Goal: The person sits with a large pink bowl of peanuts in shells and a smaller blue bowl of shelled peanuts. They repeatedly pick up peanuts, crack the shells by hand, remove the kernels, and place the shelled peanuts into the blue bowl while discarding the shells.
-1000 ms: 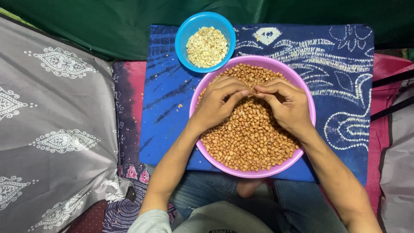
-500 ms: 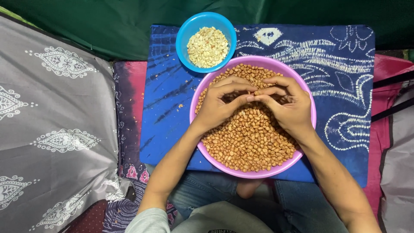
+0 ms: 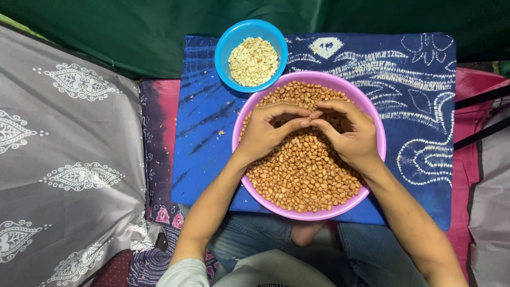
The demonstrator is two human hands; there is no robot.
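Moved: both my hands have drawn closer together over the pink bowl (image 3: 378, 159) since a second ago; fingertips now meet.
Bowls: I count two, the pink bowl and a small blue bowl (image 3: 226, 45) touching its far-left rim.
Peanuts: brown, skin-on peanuts (image 3: 303, 175) fill the pink bowl, too many to count; pale skinned peanuts (image 3: 253, 61) sit in the blue one.
Left hand (image 3: 264, 133): fingers curled, pinching at the right hand's fingertips above the pink bowl's middle; I cannot tell what it holds.
Right hand (image 3: 350, 135): curled likewise, resting on the brown peanuts.
Cloth: one blue patterned cloth (image 3: 419, 95) under the pink bowl.
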